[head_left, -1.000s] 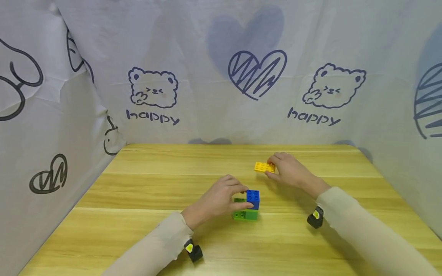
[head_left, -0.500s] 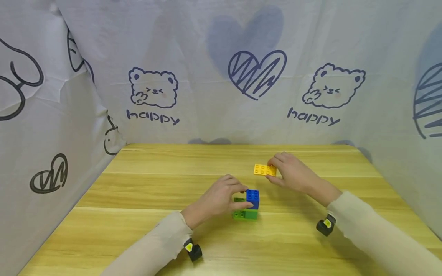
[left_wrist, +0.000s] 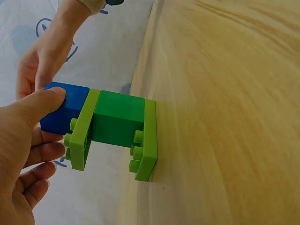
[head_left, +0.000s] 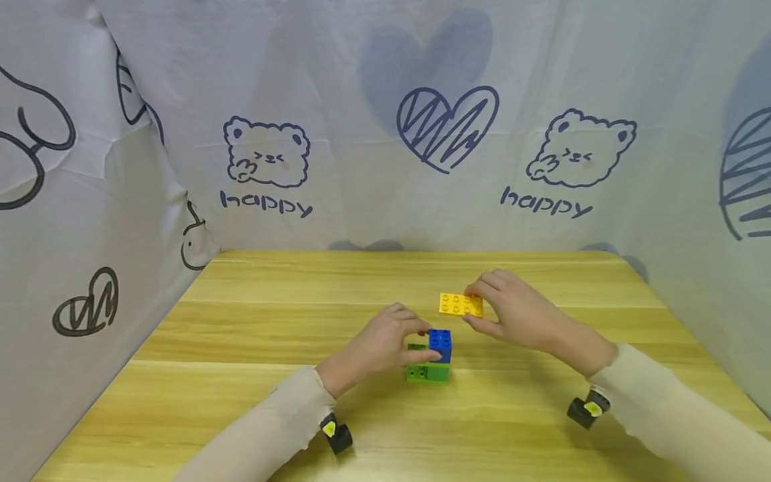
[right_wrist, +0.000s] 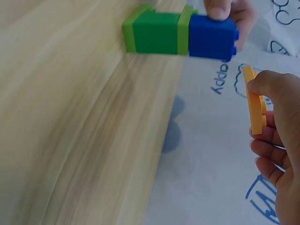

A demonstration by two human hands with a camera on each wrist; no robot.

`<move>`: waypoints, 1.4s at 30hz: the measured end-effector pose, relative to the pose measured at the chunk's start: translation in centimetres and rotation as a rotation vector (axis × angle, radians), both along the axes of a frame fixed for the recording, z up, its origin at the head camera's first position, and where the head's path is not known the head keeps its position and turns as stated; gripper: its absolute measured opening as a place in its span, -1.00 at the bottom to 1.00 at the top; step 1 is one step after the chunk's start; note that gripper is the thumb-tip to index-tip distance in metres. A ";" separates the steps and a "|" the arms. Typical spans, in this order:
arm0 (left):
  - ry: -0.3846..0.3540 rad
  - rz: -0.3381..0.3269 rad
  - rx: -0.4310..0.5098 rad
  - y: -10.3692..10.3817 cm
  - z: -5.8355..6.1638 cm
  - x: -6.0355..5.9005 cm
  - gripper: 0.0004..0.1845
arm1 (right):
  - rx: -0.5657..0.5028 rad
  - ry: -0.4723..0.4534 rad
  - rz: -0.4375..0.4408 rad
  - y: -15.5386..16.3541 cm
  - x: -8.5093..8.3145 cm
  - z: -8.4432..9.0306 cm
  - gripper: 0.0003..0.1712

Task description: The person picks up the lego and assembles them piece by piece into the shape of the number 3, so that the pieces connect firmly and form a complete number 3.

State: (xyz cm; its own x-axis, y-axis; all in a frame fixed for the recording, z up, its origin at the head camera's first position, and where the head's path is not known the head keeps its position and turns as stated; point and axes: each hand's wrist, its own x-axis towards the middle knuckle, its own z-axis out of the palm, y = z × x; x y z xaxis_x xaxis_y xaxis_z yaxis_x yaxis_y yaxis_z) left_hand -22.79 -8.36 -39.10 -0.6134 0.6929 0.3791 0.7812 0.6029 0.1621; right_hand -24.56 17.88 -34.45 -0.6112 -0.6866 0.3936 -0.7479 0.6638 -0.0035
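Note:
A stack of building blocks stands on the table: a flat light-green plate [left_wrist: 149, 140] at the bottom, a darker green block [left_wrist: 119, 117], a second light-green plate [left_wrist: 85, 131], and a blue block [head_left: 440, 345] on top. My left hand [head_left: 382, 345] pinches the blue block between thumb and fingers. In my right hand [head_left: 518, 309] is a flat yellow building plate [head_left: 454, 304], studs up, gripped at its right end. It is held in the air behind and slightly right of the stack, apart from the blue block, as the right wrist view shows.
The wooden table [head_left: 253, 335] reaches back to a white cloth [head_left: 361, 187] with printed bears and hearts. More cloth hangs at both sides. A small black camera [head_left: 336, 434] sits on the left wrist, another black camera [head_left: 588, 408] on the right.
My right hand has moved with the yellow plate toward me, and its forearm has swung right. The left hand and the stack have stayed in place.

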 end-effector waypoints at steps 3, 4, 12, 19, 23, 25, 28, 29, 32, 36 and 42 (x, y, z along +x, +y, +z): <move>-0.017 0.006 -0.005 0.1 0.1 -0.1 -0.50 | -0.014 -0.009 0.022 -0.2 0.7 0.3 -0.55; -0.025 0.010 -0.006 0.1 0.1 -0.1 -0.50 | -0.018 -0.012 0.031 -0.2 0.9 0.4 -0.55; -0.111 0.023 0.010 0.2 0.5 -0.1 -0.53 | -0.025 -0.033 0.083 -0.7 2.1 0.6 -0.56; -0.143 0.030 0.011 0.1 0.5 -0.5 -0.54 | 0.004 -0.062 0.120 -1.5 2.4 0.4 -0.56; -0.208 0.059 0.016 0.2 0.6 -0.7 -0.54 | 0.019 -0.067 0.148 -1.9 2.3 0.4 -0.57; -0.248 0.070 0.022 0.2 0.7 -0.8 -0.53 | 0.024 -0.072 0.164 -2.0 2.3 0.4 -0.59; -0.285 0.074 0.031 0.2 0.8 -0.8 -0.51 | 0.033 -0.081 0.189 -2.2 2.1 0.4 -0.60; -0.286 0.074 0.031 0.2 0.8 -0.8 -0.50 | 0.036 -0.085 0.193 -2.2 2.1 0.3 -0.60; -0.283 0.074 0.034 0.3 0.8 -0.7 -0.51 | 0.039 -0.097 0.196 -2.4 2.0 0.3 -0.60; -0.271 0.067 0.038 0.3 0.8 -0.7 -0.54 | 0.041 -0.115 0.189 -2.7 2.0 0.4 -0.60; -0.269 0.060 0.039 0.4 0.9 -0.7 -0.56 | 0.041 -0.142 0.195 -3.1 1.7 0.3 -0.58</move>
State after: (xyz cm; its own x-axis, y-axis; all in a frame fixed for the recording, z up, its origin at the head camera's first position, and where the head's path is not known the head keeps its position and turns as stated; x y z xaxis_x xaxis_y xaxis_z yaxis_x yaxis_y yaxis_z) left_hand -23.49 -8.01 -38.24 -0.7354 0.6401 0.2224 0.6696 0.6362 0.3833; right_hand -22.90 14.80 -34.18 -0.5131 -0.8104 0.2827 -0.8556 0.5090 -0.0940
